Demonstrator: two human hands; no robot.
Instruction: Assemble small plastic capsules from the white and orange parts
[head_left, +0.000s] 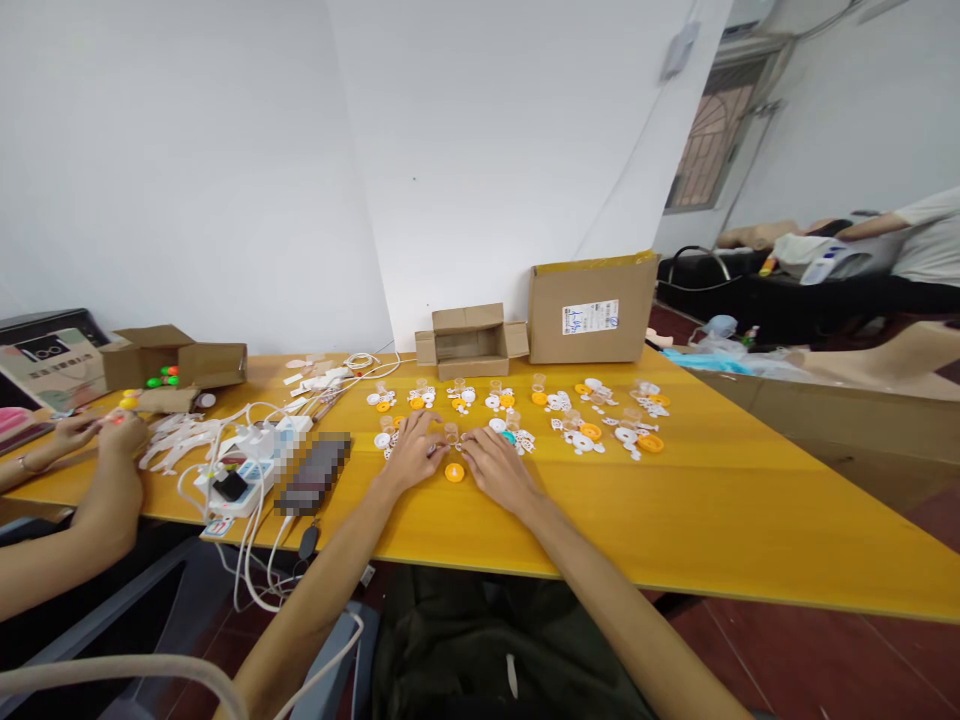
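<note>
My left hand (412, 452) rests low over the table with its fingers curled and the fingertips close together; whatever they pinch is too small to make out. Facing it, my right hand (499, 466) has its fingers bent and pressed together, and its fingertips hide any small part there. Between the two hands stands a small clear plastic cup (451, 431). An orange wheel-like disc (454, 473) with a pale centre lies just in front of it. A teal disc (509, 438) and white cut-out pieces (525, 441) lie beyond my right hand.
Several piles of clear cups, orange rings (651, 443) and white pieces spread across the table (675, 520). Behind stand an open carton (471, 350) and a larger box (592, 310). Left are a power strip (259, 470), cables, a pixelated dark object (315, 474) and another person's hands (116, 435).
</note>
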